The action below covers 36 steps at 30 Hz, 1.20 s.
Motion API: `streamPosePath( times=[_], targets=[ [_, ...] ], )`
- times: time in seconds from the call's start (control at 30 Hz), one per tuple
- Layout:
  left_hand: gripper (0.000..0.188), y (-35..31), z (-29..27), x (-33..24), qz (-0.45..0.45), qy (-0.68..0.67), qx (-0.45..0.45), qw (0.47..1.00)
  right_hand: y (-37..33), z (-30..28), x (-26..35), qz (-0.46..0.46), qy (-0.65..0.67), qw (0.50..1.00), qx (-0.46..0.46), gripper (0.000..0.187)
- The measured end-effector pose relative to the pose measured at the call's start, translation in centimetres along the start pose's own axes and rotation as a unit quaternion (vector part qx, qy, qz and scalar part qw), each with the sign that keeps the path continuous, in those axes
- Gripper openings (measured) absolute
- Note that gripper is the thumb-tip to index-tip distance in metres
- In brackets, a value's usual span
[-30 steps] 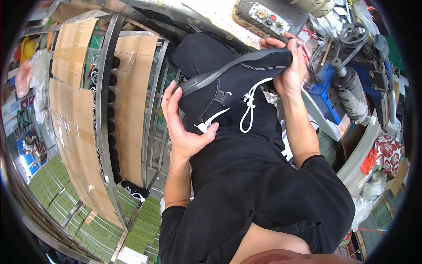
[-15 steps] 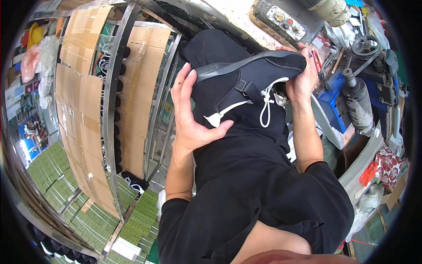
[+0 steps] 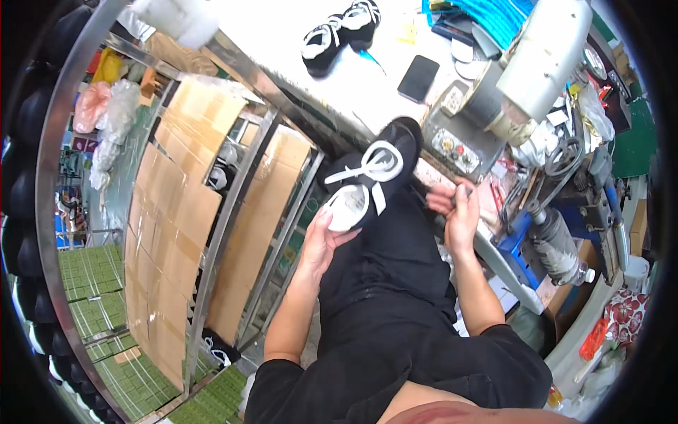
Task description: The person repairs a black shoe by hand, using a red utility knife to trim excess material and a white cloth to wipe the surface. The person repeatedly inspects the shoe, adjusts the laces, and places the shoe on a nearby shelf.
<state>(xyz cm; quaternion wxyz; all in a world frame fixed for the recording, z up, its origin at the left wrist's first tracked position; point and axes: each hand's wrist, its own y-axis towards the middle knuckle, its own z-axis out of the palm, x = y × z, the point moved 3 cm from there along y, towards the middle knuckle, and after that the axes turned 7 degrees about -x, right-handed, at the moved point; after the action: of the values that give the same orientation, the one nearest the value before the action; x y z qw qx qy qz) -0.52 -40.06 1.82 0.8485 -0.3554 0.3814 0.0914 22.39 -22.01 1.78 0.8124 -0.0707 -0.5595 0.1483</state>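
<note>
A black shoe (image 3: 374, 177) with white laces and a white lining is tilted above my lap, its toe pointing away to the upper right. My left hand (image 3: 325, 237) grips it at the heel, thumb by the collar and fingers underneath. To the right of the shoe and apart from it is my right hand (image 3: 455, 212), its fingers loosely stretched and the thumb raised. A small dark patch shows near that thumb; I cannot tell what it is.
A pair of black-and-white shoes (image 3: 340, 35) and a black phone (image 3: 418, 78) lie on the white table (image 3: 275, 35). Beyond my right hand stands a machine (image 3: 544, 63) with a control box (image 3: 455, 145). A metal rack (image 3: 229, 191) with cardboard panels (image 3: 166, 261) rises at left.
The shoe has turned from sole-up on its side to opening-up, toe away from me. My right hand has let go of its toe. The view has shifted, showing more of the table.
</note>
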Motion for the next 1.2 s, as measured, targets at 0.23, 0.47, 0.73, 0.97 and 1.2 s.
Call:
streamPosePath(
  times=[0.23, 0.47, 0.73, 0.97, 1.2],
  targets=[
    [0.083, 15.4, 11.5, -13.1, 0.099, -0.122, 0.093, 0.983, -2.3, -0.9, -5.3, 0.107, -0.053, 0.991, 0.06, 0.027],
    [0.063, 24.4, 12.7, -18.3, 0.328, 0.015, 0.021, 0.944, -4.4, 0.5, -6.7, 0.098, -0.138, 0.972, 0.161, 0.026],
    [0.024, 15.7, -13.7, -2.1, 0.412, 0.27, -0.417, 0.764, -3.4, 0.1, -9.3, 0.094, -0.222, 0.963, 0.121, 0.026],
    [0.04, 24.4, -27.7, -13.2, 0.298, 0.429, -0.557, 0.646, -3.1, 1.4, -8.9, 0.087, -0.252, 0.959, 0.092, 0.026],
    [0.036, 22.3, -27.0, -13.8, 0.268, 0.466, -0.485, 0.69, -3.0, 0.2, -8.9, 0.091, -0.231, 0.963, 0.108, 0.021]
  ],
)
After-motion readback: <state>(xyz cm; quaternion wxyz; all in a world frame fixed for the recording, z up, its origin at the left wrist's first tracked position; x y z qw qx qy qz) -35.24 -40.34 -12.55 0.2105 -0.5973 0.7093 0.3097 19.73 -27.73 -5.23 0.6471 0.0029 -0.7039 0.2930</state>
